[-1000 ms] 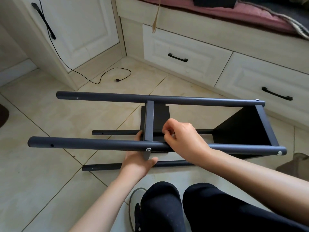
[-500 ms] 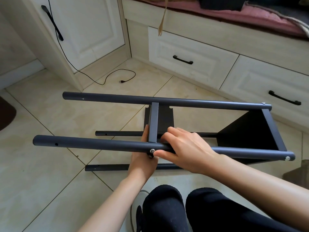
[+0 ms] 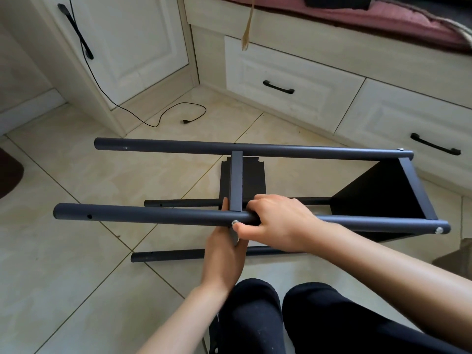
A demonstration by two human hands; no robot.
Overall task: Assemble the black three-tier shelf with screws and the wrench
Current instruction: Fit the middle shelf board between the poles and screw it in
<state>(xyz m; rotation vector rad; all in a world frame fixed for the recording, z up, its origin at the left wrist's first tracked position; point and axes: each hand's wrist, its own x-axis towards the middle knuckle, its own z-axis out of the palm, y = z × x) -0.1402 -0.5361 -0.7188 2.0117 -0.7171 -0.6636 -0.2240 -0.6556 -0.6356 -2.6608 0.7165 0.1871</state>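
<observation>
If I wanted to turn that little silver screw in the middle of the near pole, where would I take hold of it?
Pinch the round head of the middle screw, coming from your own side: it faces you on the near pole, its shank buried. The right hand already grips the pole there, thumb at the screw; the left hand steadies the middle shelf.

Right hand (image 3: 278,223) curls in a grip, thumb forward; left hand (image 3: 223,254) reaches up beneath it.

Both forearms were bare, no sleeves visible. Left hand (image 3: 224,254) and right hand (image 3: 278,223) wore no gloves or rings. Legs were in plain black fabric trousers (image 3: 319,323).
</observation>
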